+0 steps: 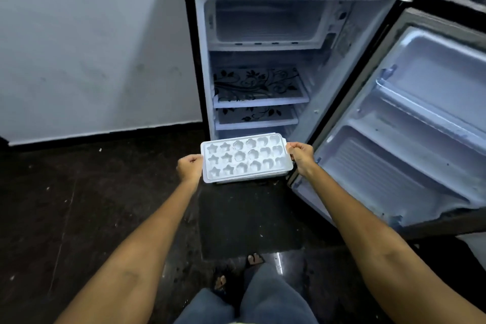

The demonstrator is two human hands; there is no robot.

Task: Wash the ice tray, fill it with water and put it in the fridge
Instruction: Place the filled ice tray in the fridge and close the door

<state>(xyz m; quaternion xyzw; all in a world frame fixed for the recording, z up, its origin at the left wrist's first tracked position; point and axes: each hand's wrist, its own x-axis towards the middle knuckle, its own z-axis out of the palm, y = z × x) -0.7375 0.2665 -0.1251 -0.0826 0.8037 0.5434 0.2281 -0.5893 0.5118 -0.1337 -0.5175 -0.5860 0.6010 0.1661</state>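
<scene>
A white plastic ice tray (pixel 246 157) with three rows of star- and heart-shaped moulds is held level in front of the small open fridge (pixel 263 60), low down near its bottom shelf and above the dark stone floor (pixel 79 192). The left hand (pixel 190 167) grips the tray's left short edge with curled fingers, thumb on the rim; the right hand (pixel 301 156) grips the right short edge the same way, so the tray hangs between both outstretched bare arms. Whether the moulds hold water cannot be told from here (the cavities look pale and glossy). Inside the fridge a freezer box (pixel 265 21) sits at the top, and two glass shelves with a black floral print (pixel 259 87) lie below it. The fridge door (pixel 410 123) stands wide open to the right, its white inner racks showing. A pale wall (pixel 92 47) rises to the left.
</scene>
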